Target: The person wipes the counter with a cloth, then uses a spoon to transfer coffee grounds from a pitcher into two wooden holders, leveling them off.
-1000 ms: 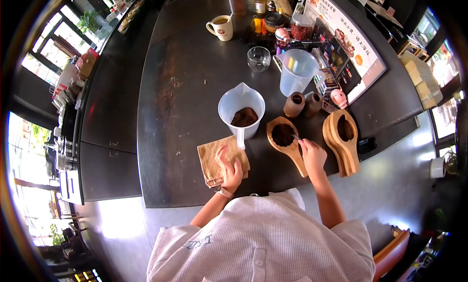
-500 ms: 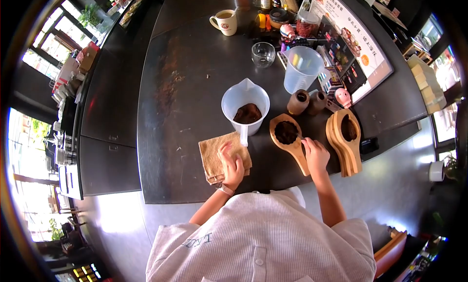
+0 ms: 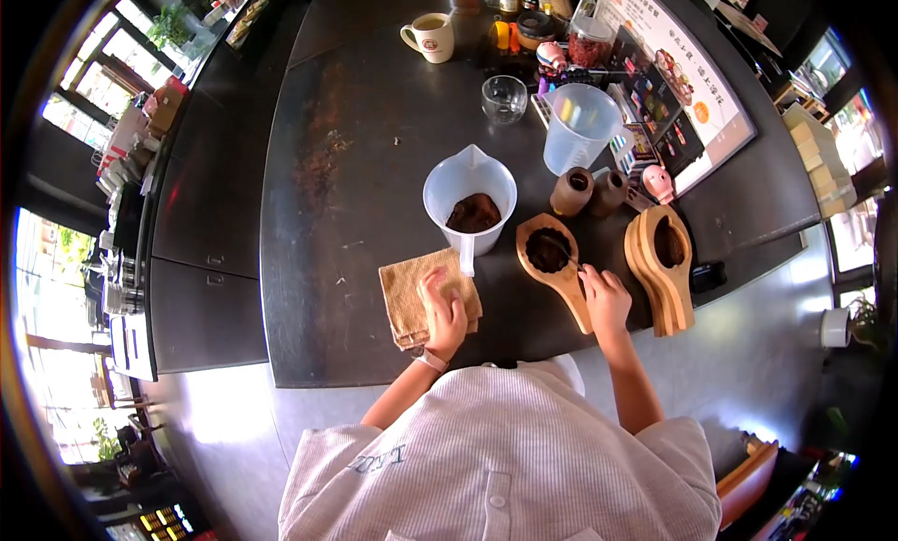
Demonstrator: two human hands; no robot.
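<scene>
As the dark filling [image 3: 540,254] is worked with a thin tool [image 3: 573,263], the mould [image 3: 566,284] is found flat on the table [image 3: 327,251], just ahead and to the left of the right hand [image 3: 606,300].

Right hand: closed in a pinch, the tool's near end gripped between thumb and fingers, its far end reaching to the recess.

Left hand [image 3: 445,315]: loosely half-curled, laid on the folded cloth [image 3: 400,293]; nothing is seen to be gripped.

Step in hand, as judged: filling being pressed or spread in the recess; which of these cannot be told.

Called for next, as judged: light, even strokes toward the recess edge, with sliding guarded against, since the mould is not steadied by the left hand.

Ahead of the left hand: jug [image 3: 499,204], dark mass [image 3: 474,214] contained.

Right of the right hand: stacked moulds [image 3: 658,293].

Farther ahead of it: left bottle [image 3: 569,195], right bottle [image 3: 610,195].
</scene>
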